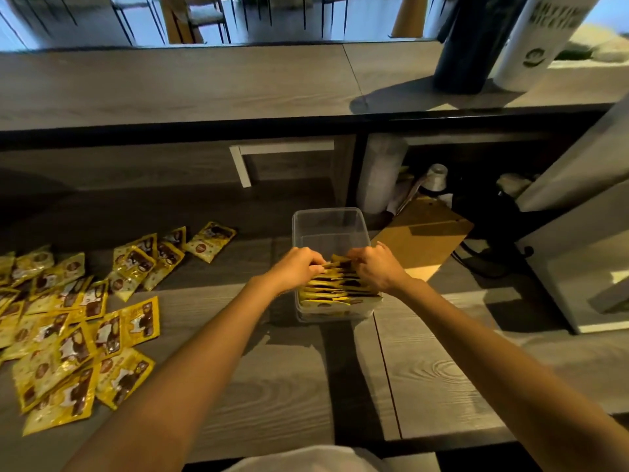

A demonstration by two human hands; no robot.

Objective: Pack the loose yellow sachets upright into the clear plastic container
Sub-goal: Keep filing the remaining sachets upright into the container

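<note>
Fingers (315,261) of left hand (295,269) and right hand (376,269) pinch upright sachets (335,288) filling the container's (328,218) near half, while loose sachets (68,335) lie flat on the bench (272,386) leftward, nearest the left hand.

The clear container (328,222) is open from above in its far half; upright sachets (326,294), the left hand (296,269) and the right hand (376,270) crowd its near half. Bare worktop (221,311) separates it from the loose sachets (68,335) at left; a clipboard (425,233) lies just beside its right wall.
</note>
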